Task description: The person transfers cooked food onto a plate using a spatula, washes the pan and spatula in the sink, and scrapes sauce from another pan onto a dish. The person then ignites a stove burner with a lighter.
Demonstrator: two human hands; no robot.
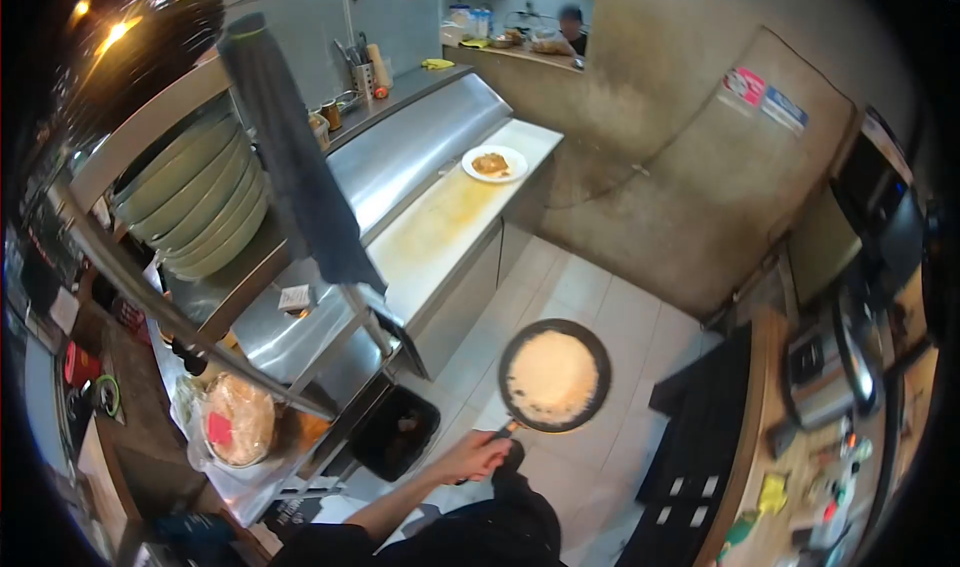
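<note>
My left hand (478, 457) is closed around the handle of a dark round frying pan (598, 349). The pan is held out over the tiled floor, in front of my legs. In it lies a pale, flat, round layer of food (553, 372), with dark patches at its lower left edge; its exact kind I cannot tell. My right hand is out of view. On the white counter top ahead stands a white plate (517, 167) with a browned piece of food (489, 163) on it.
A yellowish smear marks the counter (430, 229). At left, a metal rack holds stacked bowls (205, 207) beside a hanging dark cloth (295, 157). A black bin (398, 432) stands below. To the right is a wooden counter (745, 447) with appliances. A person (572, 29) shows through the wall opening.
</note>
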